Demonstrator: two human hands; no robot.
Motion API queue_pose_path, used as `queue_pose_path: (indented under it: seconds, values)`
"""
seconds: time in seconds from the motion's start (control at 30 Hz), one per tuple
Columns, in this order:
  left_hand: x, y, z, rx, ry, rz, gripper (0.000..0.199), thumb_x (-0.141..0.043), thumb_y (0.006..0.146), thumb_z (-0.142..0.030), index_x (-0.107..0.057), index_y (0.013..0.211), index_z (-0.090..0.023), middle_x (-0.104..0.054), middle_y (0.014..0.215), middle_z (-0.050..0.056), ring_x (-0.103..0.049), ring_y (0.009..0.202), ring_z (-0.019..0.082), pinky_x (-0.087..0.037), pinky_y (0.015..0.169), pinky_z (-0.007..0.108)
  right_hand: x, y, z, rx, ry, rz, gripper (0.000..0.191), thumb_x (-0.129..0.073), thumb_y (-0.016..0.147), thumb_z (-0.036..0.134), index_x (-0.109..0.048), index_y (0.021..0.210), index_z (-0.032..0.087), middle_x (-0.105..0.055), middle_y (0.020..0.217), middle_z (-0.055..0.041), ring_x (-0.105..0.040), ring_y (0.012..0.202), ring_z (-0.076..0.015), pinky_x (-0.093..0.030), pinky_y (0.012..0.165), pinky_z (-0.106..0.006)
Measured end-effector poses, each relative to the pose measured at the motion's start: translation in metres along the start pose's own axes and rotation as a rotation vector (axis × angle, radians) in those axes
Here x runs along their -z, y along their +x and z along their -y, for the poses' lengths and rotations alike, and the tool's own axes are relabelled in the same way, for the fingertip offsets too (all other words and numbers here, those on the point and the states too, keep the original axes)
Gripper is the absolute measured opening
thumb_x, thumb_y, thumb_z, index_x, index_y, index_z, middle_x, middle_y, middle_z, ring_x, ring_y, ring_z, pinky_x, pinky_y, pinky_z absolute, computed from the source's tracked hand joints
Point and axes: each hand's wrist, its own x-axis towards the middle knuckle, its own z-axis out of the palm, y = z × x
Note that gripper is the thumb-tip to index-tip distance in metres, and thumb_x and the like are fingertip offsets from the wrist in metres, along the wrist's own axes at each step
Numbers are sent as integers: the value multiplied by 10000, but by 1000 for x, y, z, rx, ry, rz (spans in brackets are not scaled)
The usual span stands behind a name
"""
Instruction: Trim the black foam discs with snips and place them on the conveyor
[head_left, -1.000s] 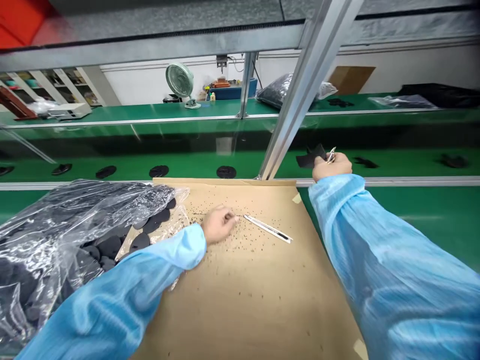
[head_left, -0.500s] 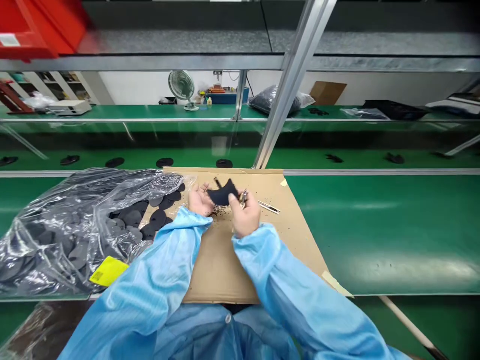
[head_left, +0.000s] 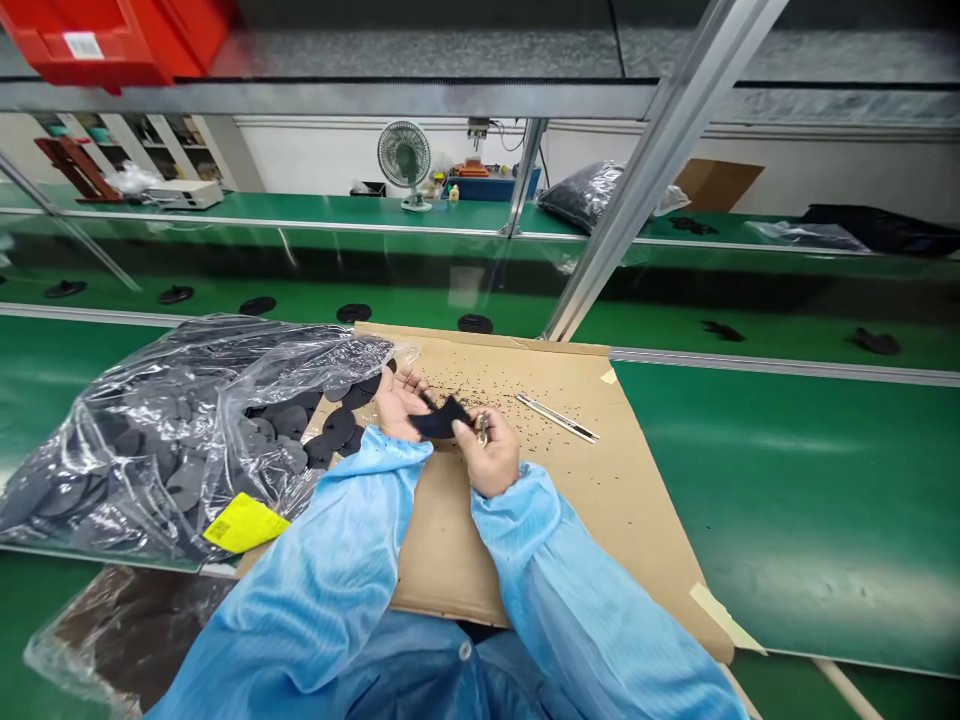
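Observation:
A black curved piece (head_left: 442,420) is between my hands above the cardboard sheet (head_left: 457,540). My right hand (head_left: 491,455) pinches its right end and also has a small metal tool (head_left: 482,428) in its fingers. My left hand (head_left: 400,403) is palm up with fingers spread, touching the piece's left end. Small black crumbs are scattered on the cardboard behind my hands. A thin white-and-black tool (head_left: 559,418) lies on the cardboard to the right.
At the left lies a clear plastic bag (head_left: 172,430) of black discs, with loose discs (head_left: 339,428) beside it and a yellow label (head_left: 245,523). Black pieces sit in a row on the green belt (head_left: 420,310) behind. A metal post (head_left: 645,190) stands beyond the cardboard.
The view has shifted and tilted. My left hand's fingers have spread wider, and the black piece has turned slightly. More of the crumbs and the thin tool show behind my hands.

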Motion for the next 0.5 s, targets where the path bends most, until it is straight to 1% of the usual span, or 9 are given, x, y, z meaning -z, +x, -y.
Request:
queue_pose_path:
  seconds: [0.03, 0.07, 0.13, 0.23, 0.3, 0.33, 0.4, 0.43, 0.5]
  values:
    - [2, 1, 1, 7, -2, -4, 386, -382, 905, -501, -547, 769, -179, -524, 659, 19, -505, 563, 112, -426, 557, 236, -1, -2, 1, 0, -33, 26, 189, -617, 763, 374, -552, 822, 207, -518, 640, 30, -443, 552, -122, -396, 548, -257]
    - [3, 2, 1, 8, -15, -9, 383, -383, 907, -492, -546, 765, -175, -524, 659, 19, -503, 559, 110, -425, 557, 236, -2, -2, 1, -7, -67, 15, 184, -615, 767, 372, -558, 827, 207, -523, 645, 28, -447, 557, -124, -399, 557, -261]
    - [4, 4, 1, -16, -55, -29, 377, -377, 913, -473, -540, 755, -171, -521, 653, 15, -493, 543, 102, -417, 547, 232, -2, 1, -1, -37, -100, -75, 193, -615, 762, 376, -556, 820, 201, -521, 646, 28, -444, 561, -123, -399, 565, -262]
    - [2, 5, 3, -54, -61, -35, 369, -384, 915, -468, -540, 765, -170, -516, 645, 6, -492, 533, 94, -405, 529, 223, 1, 9, -6, -81, -20, -172, 233, -634, 737, 390, -531, 797, 190, -496, 643, 35, -429, 555, -111, -395, 561, -252]
    - [0, 2, 8, -84, 30, -26, 331, -445, 903, -454, -557, 787, -164, -525, 654, 2, -501, 541, 88, -402, 521, 211, 4, 13, -8, -105, 58, -209, 264, -650, 727, 400, -510, 796, 188, -476, 646, 43, -420, 556, -102, -396, 563, -243]
    - [-1, 0, 11, -113, 102, -9, 299, -497, 887, -437, -568, 798, -161, -537, 666, 2, -508, 550, 84, -399, 517, 201, 5, 14, -8, -111, 82, -230, 276, -656, 727, 406, -503, 799, 188, -471, 648, 45, -420, 562, -100, -397, 567, -240]
    - [-3, -6, 19, -156, 266, 65, 241, -613, 831, -393, -586, 803, -156, -567, 692, 3, -522, 575, 78, -392, 511, 181, 6, 15, -9, -112, 114, -277, 289, -658, 736, 417, -494, 803, 189, -466, 648, 47, -420, 575, -99, -395, 572, -233]
    - [-4, -10, 23, -153, 333, 116, 235, -656, 802, -381, -592, 798, -154, -581, 700, 6, -529, 587, 79, -392, 508, 175, 7, 16, -10, -108, 126, -295, 291, -656, 743, 422, -492, 803, 189, -463, 644, 48, -419, 580, -99, -394, 574, -230]
    - [-5, -16, 28, -99, 402, 230, 273, -685, 774, -405, -603, 801, -146, -608, 717, 22, -550, 612, 90, -404, 514, 178, 7, 16, -13, -103, 145, -323, 293, -652, 754, 427, -490, 800, 187, -460, 641, 49, -415, 588, -97, -392, 581, -228]
